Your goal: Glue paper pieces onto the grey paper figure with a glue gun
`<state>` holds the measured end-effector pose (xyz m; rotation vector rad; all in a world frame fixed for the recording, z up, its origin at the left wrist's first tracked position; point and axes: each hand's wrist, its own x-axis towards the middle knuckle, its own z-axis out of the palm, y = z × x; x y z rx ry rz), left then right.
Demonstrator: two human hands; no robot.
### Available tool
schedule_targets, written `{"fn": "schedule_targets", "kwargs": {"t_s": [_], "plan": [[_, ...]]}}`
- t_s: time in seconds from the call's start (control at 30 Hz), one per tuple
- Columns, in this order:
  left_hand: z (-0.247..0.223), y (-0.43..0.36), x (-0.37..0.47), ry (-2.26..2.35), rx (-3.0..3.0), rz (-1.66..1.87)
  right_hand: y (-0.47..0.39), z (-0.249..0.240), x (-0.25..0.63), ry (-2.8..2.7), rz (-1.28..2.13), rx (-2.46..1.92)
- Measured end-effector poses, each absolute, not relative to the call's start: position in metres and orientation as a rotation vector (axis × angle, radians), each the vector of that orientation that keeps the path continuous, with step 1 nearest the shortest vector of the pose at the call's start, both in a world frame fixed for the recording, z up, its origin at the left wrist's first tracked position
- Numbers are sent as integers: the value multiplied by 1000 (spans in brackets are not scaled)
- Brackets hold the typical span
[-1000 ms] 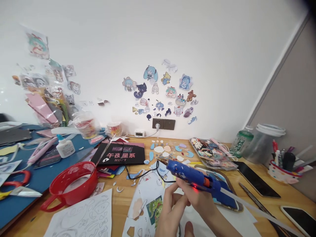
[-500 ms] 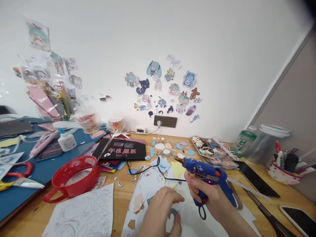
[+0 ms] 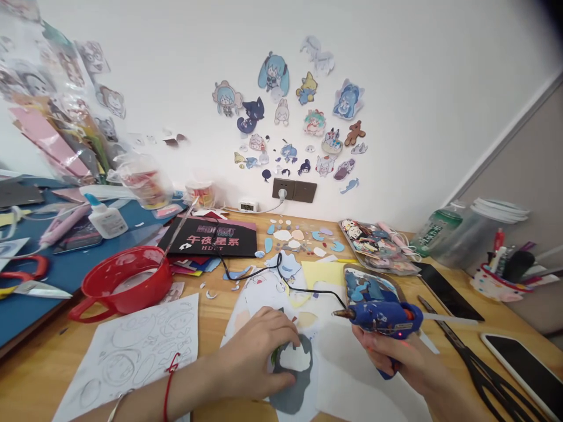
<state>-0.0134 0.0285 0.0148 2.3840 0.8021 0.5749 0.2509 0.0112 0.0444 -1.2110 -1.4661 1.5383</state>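
My left hand point(image 3: 264, 351) rests at the left side of a dark grey cutout point(image 3: 292, 390), thumb and fingers spread around its edge. A white piece point(image 3: 295, 357) lies on the grey shape, and white paper sheets are underneath. My right hand point(image 3: 396, 354) is wrapped round the handle of a blue glue gun point(image 3: 382, 319). The gun's metal nozzle points left, above the paper, and a clear glue stick point(image 3: 453, 318) sticks out of its back. Its black cord runs behind the hands across the table.
A red mug point(image 3: 125, 299) stands left, beside a sheet of drawings point(image 3: 136, 357). Black scissors point(image 3: 479, 375) and a white phone point(image 3: 523, 363) lie at right. Behind are a tin point(image 3: 369, 284), paper scraps point(image 3: 288, 234) and a black card point(image 3: 209, 237).
The view has tipped lower. My right hand has moved the glue gun to the right, away from my left hand. My left hand has spread beside the grey cutout, which now shows more fully.
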Motion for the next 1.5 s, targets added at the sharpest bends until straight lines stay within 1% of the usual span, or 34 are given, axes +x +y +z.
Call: {"fn": "schedule_targets", "kwargs": {"t_s": [0.17, 0.33, 0.43, 0.8, 0.97, 1.07, 1.3, 1.5], "plan": [[15, 36, -17, 657, 2468, 521, -3, 49, 252, -1576, 1318, -1505], [9, 38, -20, 619, 2491, 584, -7, 51, 252, -1780, 1098, -1411], [6, 38, -22, 609, 2491, 616, -8, 47, 254, -1874, 1090, -1448], [3, 35, -26, 721, 2527, 617, -13, 27, 254, -1779, 1206, -1469], [3, 34, -29, 726, 2616, 627, -19, 22, 252, -1687, 995, -1593], [1, 34, -29, 691, 2638, 640, -21, 13, 256, -1601, 928, -1676], [-7, 35, -28, 628, 2632, 822, -21, 4, 261, -1491, 938, -1858], [-7, 35, -30, 613, 2614, 782, -23, 11, 255, -1454, 959, -1876]]}}
